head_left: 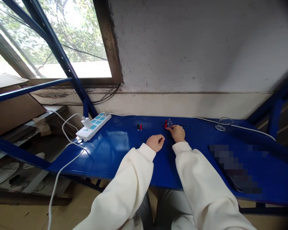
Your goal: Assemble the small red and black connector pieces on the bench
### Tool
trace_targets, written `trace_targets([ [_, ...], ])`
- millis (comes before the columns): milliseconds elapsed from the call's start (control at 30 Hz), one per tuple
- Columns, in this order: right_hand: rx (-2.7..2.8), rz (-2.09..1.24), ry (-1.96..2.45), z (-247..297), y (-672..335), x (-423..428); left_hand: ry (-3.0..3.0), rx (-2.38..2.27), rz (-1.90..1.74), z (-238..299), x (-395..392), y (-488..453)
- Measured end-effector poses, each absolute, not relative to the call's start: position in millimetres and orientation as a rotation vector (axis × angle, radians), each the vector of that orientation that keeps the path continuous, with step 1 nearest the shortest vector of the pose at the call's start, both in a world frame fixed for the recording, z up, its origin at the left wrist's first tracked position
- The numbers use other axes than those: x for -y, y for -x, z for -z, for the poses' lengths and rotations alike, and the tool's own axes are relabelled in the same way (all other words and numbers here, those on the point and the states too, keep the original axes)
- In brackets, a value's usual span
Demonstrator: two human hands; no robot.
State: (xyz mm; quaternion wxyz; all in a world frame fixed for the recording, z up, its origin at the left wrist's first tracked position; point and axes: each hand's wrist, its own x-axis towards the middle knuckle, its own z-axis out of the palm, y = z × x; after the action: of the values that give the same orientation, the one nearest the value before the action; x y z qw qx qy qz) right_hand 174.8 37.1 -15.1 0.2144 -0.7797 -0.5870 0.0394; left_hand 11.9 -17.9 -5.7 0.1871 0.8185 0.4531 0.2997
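My right hand (178,133) reaches forward over the blue table, thumb and fingers closed together at a small red tube (165,124). Just past its fingers stand several small clear tubes (169,121), partly hidden by the hand. My left hand (156,142) rests nearer to me and to the left, its fingers curled in and no object showing in them. Further left, a small black tube (138,127) and a red-topped tube (141,127) stand side by side. Several tiny dark or clear pieces (185,126) lie to the right of my right hand.
A white power strip (93,127) with a plugged-in charger and cable lies on the table's (120,163) left. At right are a clear round container (220,127) and a flat dark object (232,166), partly pixelated. Blue frame posts and a wall bound the table.
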Motion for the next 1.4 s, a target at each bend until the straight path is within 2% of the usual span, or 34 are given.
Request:
trace_targets([
  [967, 1.596, -0.196, 2.185, 9, -175, -31, -2.344, -1.312, -0.784, 4, 19, -11],
  [1233, 1.575, -0.239, 2.224, 8, -175, -31, -2.058, -1.9, -0.863, -5, 13, 4],
  [1400, 1.599, -0.282, 2.232, 4, -173, -28, -1.921, -2.071, -0.876, -14, 7, 22],
])
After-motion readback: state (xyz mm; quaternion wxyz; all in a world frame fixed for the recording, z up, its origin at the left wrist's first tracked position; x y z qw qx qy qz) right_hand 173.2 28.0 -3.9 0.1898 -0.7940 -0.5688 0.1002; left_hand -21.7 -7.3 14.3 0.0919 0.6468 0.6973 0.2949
